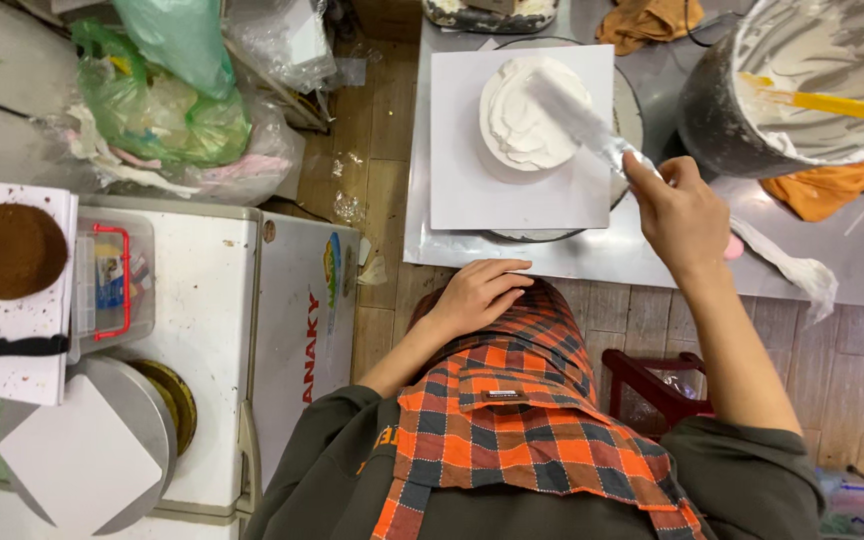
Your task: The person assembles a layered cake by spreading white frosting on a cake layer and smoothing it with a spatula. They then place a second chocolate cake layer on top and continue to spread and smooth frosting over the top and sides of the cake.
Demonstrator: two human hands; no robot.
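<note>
Right hand (682, 215), fingers clamped on the spatula (582, 120), could gouge the cake's (527, 115) cream if pressed; left hand (477, 295), fingers loosely together, rests on the apron (522, 400).

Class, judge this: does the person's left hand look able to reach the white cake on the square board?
Probably yes: the left hand rests at the counter edge, and the board before the cake lies bare.
</note>
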